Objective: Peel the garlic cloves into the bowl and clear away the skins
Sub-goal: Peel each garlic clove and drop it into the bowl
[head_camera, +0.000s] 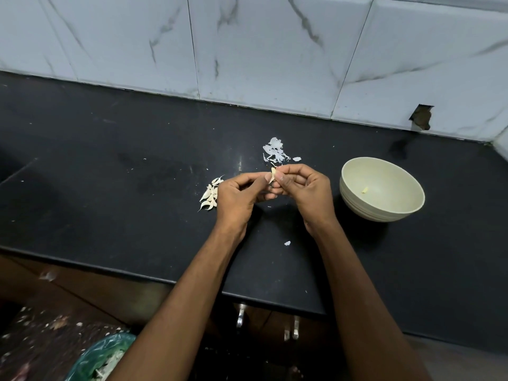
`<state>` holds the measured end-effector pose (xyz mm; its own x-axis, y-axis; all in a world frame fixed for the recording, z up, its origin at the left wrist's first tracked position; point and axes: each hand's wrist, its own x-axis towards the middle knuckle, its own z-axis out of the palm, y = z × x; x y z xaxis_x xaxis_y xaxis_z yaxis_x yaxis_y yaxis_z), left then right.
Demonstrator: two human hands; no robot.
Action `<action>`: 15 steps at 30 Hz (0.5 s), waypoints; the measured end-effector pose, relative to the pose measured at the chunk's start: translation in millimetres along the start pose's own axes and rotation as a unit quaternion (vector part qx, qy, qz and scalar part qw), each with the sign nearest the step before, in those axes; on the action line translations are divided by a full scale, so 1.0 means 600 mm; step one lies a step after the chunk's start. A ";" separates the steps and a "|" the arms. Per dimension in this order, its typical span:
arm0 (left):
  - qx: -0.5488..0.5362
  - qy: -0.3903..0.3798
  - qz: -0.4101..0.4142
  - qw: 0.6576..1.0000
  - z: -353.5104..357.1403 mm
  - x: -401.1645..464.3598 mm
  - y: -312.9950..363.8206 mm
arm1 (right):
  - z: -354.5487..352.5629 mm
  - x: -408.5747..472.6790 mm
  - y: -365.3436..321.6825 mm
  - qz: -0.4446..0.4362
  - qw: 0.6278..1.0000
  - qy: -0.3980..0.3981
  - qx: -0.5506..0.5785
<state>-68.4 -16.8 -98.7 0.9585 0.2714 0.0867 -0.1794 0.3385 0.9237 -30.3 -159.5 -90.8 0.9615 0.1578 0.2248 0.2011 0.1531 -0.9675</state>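
A garlic clove (273,174) is pinched between the left hand (236,195) and right hand (305,188), fingers curled round it, above the counter (110,166). The skin is best lifted from the tip with a thumbnail (lightly, to avoid bruising), then dropped on the skins (275,151); the clove goes into the bowl (384,207). Unpeeled cloves (210,195) wait beside the left hand.

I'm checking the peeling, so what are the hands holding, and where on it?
One garlic clove, pinched between the fingertips of the left hand and right hand, above the counter.
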 end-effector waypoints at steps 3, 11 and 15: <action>0.003 -0.007 0.008 1.000 0.001 -0.001 0.002 | -0.001 0.000 -0.001 -0.012 1.000 -0.004 -0.014; 0.000 -0.004 0.022 1.000 -0.001 -0.001 0.004 | 0.000 -0.001 -0.003 -0.020 1.000 -0.017 -0.007; 0.002 -0.001 0.025 1.000 -0.003 0.003 0.000 | -0.002 -0.001 -0.004 -0.016 1.000 -0.022 -0.004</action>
<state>-67.0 -14.8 -99.4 0.9488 0.2862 0.1334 -0.2263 0.3215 0.9195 -31.2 -161.3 -88.6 0.9452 0.1962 0.2608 0.2336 0.1513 -0.9605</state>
